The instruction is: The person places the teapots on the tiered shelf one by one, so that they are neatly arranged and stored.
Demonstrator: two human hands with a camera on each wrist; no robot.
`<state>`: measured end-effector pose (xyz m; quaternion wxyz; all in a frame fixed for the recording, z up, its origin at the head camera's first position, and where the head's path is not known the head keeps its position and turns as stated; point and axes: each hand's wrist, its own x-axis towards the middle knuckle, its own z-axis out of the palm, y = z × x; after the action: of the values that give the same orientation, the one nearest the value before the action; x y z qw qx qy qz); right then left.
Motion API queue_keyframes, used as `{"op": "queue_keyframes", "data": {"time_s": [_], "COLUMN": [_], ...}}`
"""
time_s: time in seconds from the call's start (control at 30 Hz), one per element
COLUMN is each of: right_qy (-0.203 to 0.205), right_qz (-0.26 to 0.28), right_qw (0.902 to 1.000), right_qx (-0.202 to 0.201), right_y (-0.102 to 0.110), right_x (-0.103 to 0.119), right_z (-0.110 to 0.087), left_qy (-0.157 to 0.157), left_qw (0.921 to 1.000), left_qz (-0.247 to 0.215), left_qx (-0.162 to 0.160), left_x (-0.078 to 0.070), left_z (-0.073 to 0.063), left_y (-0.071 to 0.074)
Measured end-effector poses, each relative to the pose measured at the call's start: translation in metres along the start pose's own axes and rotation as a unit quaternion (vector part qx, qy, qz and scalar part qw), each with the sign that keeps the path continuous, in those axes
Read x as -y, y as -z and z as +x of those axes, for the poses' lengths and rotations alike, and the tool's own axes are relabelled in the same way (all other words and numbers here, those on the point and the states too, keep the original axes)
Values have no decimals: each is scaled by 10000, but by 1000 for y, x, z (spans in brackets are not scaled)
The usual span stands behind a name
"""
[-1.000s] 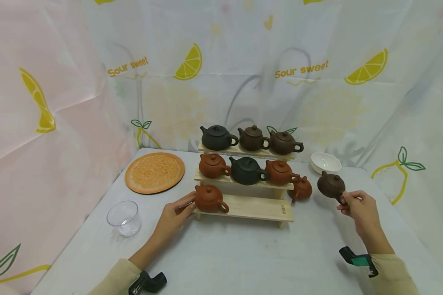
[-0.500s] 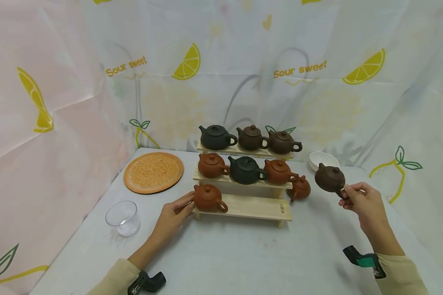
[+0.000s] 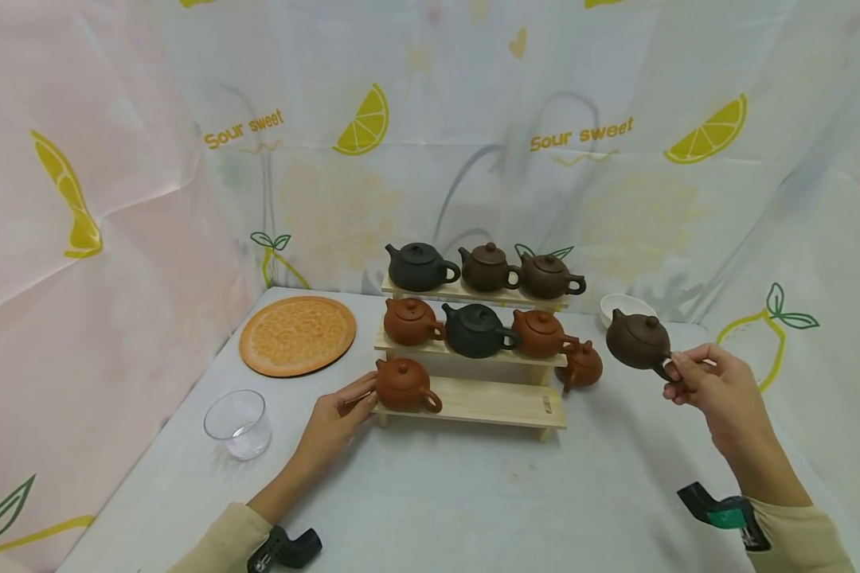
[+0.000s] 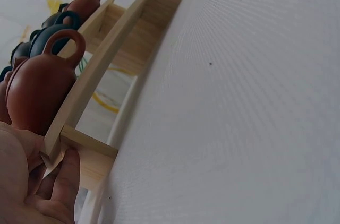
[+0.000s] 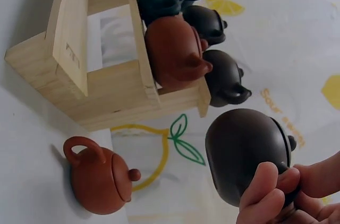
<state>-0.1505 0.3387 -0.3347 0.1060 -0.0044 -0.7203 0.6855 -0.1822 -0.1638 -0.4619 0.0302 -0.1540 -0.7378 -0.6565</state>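
My right hand (image 3: pixel 717 391) pinches a dark brown teapot (image 3: pixel 638 341) by its handle. It is held up in the air right of the stepped wooden stand (image 3: pixel 502 402), spout pointing left. In the right wrist view, fingers and thumb close round the handle of this teapot (image 5: pixel 239 147). My left hand (image 3: pixel 335 420) grips the left end of the stand's lowest step, beside a reddish-brown teapot (image 3: pixel 404 385). Seen from the left wrist, its fingers (image 4: pixel 66 181) reach under the wooden board. Whether this hand also touches the reddish-brown teapot I cannot tell.
The middle step bears two reddish teapots and a dark green teapot (image 3: pixel 475 331); three dark teapots line the top. A reddish teapot (image 3: pixel 583 366) stands on the table by the stand's right end. Behind is a white bowl (image 3: pixel 627 305). Leftward: a glass cup (image 3: pixel 240 426), a round orange mat (image 3: pixel 298 336).
My right hand has lifted the dark brown teapot a little higher and nearer the camera, with the forearm shifting right. The left hand stays at the stand's end.
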Motion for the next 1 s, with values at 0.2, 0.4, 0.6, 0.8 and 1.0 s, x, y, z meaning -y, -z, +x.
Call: {"op": "queue_keyframes", "data": {"time_s": [0.2, 0.4, 0.6, 0.8, 1.0], "right_qy": [209, 396, 602, 656, 728], "right_qz": [193, 266, 207, 115, 156], "right_qw": [9995, 9981, 9957, 9946, 9925], "right_qx": [153, 403, 670, 790, 971], "right_y": [-2, -7, -13, -19, -29], "right_x": [12, 20, 25, 30, 35], "right_z": [-4, -6, -7, -9, -11], "left_qy": [-83, -118, -149, -192, -234], "left_qw": [9999, 9999, 9997, 9997, 9996], "left_qz": [-48, -45, 173, 167, 146], "left_qx": [48, 39, -31, 36, 22], "left_x": [2, 4, 3, 4, 4], "left_z": [0, 1, 1, 1, 0], "left_y": [0, -1, 0, 1, 0]}}
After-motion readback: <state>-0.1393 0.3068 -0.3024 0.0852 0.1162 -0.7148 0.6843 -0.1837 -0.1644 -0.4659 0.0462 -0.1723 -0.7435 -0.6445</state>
